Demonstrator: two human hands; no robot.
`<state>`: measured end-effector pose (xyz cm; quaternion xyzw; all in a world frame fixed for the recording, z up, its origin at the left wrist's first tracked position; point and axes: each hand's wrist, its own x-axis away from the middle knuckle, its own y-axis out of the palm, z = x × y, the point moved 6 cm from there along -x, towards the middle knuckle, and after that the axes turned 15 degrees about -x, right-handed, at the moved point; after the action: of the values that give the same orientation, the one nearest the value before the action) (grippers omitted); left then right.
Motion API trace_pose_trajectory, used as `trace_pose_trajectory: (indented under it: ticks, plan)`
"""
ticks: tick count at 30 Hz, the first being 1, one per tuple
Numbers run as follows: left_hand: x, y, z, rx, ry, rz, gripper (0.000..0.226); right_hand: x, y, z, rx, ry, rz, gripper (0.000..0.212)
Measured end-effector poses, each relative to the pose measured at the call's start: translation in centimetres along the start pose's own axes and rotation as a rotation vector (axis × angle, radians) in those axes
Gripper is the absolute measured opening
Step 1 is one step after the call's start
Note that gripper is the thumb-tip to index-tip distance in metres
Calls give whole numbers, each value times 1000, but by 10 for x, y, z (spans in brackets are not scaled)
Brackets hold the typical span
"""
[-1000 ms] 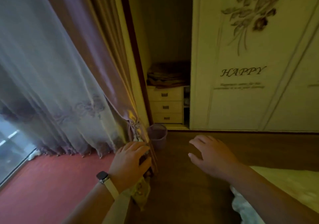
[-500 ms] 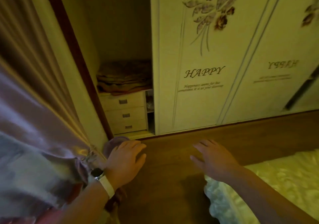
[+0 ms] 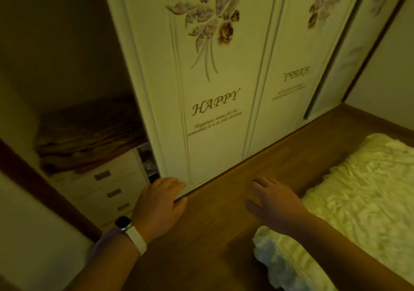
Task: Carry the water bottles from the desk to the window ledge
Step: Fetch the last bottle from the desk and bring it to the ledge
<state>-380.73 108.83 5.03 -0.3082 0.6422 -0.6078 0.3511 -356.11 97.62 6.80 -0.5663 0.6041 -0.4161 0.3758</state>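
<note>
Both hands empty with fingers spread loose, left hand (image 3: 160,203) near the wardrobe door (image 3: 215,115), right hand (image 3: 274,203) between that door and the bed (image 3: 358,201); no bottles or worktop in view, so best turn from the wardrobe to find them.

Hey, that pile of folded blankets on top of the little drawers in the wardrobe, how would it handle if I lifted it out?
The folded blankets would probably be floppy: the layers sag and ripple at the edges. The pile looks thick, so likely bulky, better suited to both hands than one. Nothing hard shows, so it is unlikely to break, though the top layers might slide off the drawers.
</note>
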Motion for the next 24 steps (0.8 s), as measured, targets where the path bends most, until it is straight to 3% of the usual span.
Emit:
trace_pose_trajectory:
  ticks: [15,24]
  plan:
    - [-275,6,107,-29,216,20,39,-168,-51,201,-143,192,102,59]
    - [-415,-27,209,-4,413,176,41,-213,-125,316,-116,276,201,65]
